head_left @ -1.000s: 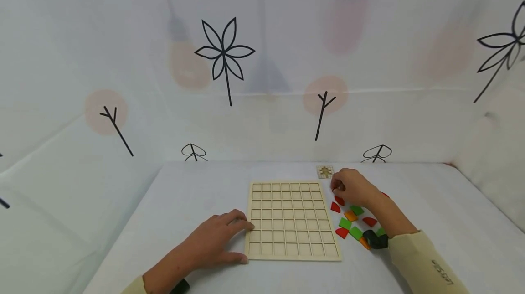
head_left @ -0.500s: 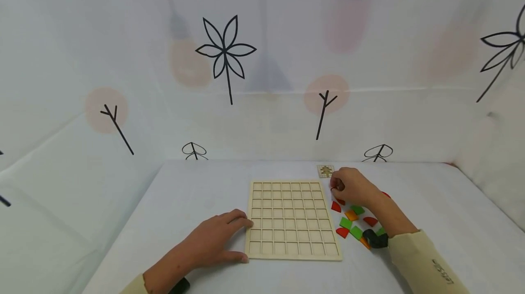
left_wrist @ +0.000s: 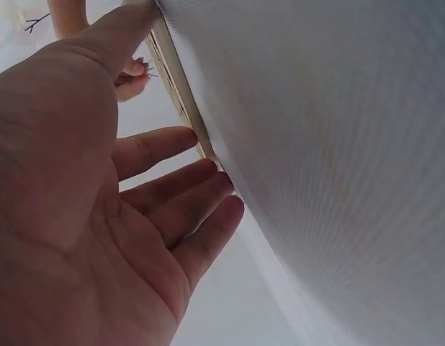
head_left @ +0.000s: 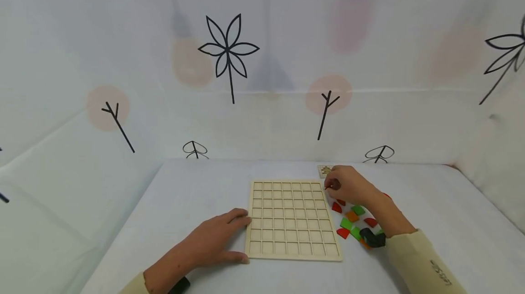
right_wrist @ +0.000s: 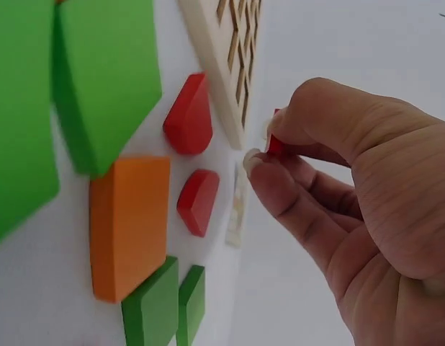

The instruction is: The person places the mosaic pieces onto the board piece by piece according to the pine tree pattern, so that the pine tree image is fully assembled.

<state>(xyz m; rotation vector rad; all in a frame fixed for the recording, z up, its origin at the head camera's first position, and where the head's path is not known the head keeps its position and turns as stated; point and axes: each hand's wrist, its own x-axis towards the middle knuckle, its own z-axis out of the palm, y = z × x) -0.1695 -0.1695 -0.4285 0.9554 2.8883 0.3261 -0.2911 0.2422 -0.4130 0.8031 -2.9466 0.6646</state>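
Off the board's two o'clock, the right hand, pinching a red piece, has edged inward, apparently mid-transfer; left hand spread at nine.

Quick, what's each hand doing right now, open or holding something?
Left hand: open, at the gridded board.
Right hand: closed, pinching a red piece.

The rectangular wooden board at lower centre was pale beige, grid-patterned. Flat tiles at lower right were red, green and orange. The creased white backdrop bore black plant outlines.
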